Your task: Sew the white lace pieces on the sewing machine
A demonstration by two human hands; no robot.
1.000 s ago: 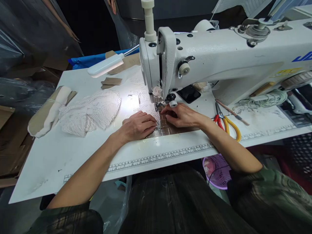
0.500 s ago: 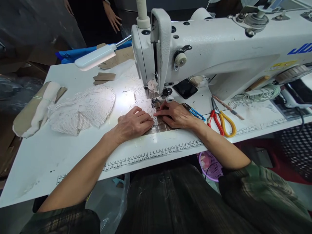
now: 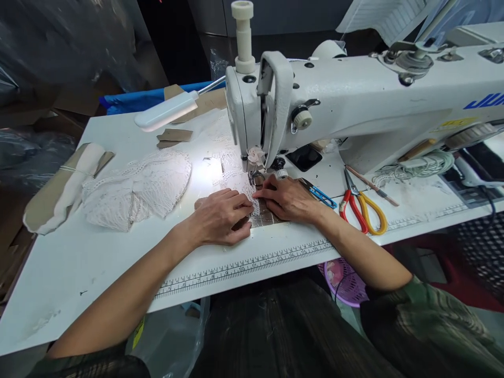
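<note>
Both hands, left hand [image 3: 220,216] and right hand [image 3: 289,198], press flat, grips holding nothing; the lace strip [image 3: 252,195] should stay taut and aligned at the needle [image 3: 255,176].

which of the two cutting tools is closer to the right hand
The small blue-handled snips, lying just beside the right hand; the larger scissors with red and yellow handles lie farther right.

A single head-worn camera looks forward and down from the seated person's position at the near edge of the sewing table [image 3: 79,262], close above the forearms. The sewing machine [image 3: 354,110] fills the far right; the table's left edge and far-left corner show.
</note>
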